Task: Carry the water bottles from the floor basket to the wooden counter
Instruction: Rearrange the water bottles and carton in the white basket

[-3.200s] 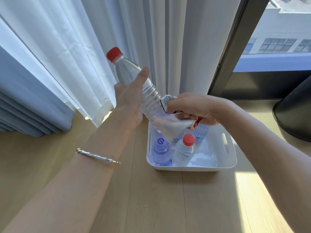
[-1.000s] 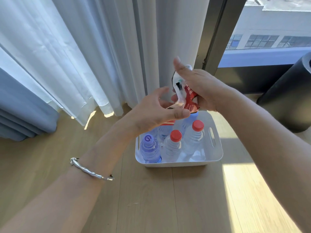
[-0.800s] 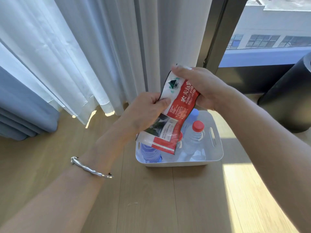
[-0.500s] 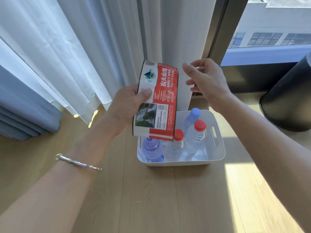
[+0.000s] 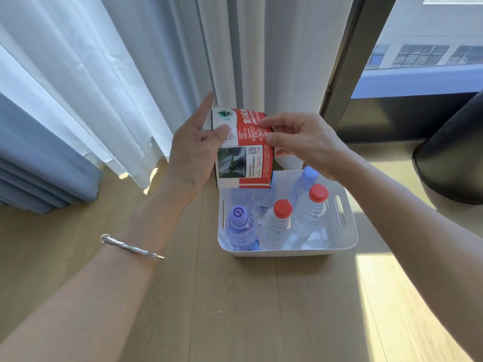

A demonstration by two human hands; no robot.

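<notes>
A white plastic basket (image 5: pixel 345 241) stands on the wooden floor and holds several water bottles upright. Two have red caps (image 5: pixel 283 208) (image 5: pixel 318 192), one a purple cap (image 5: pixel 239 214), one a blue cap (image 5: pixel 308 175). Above the basket's far left corner I hold a loose red and white bottle label (image 5: pixel 244 152) with both hands. My left hand (image 5: pixel 194 150) pinches its left edge with thumb and fingers. My right hand (image 5: pixel 300 138) pinches its upper right edge. The label hides part of the bottles behind it.
White sheer curtains (image 5: pixel 156 74) and a blue drape (image 5: pixel 39 165) hang at the back left. A dark window frame (image 5: pixel 350 61) rises behind the basket. A black round object (image 5: pixel 452 158) stands at the right. Sunlit wooden floor (image 5: pixel 235 309) stretches in front.
The bottle held 3.2 s ago is back in the basket; its label came off. My right hand let go of the label, then took its top right edge again.
</notes>
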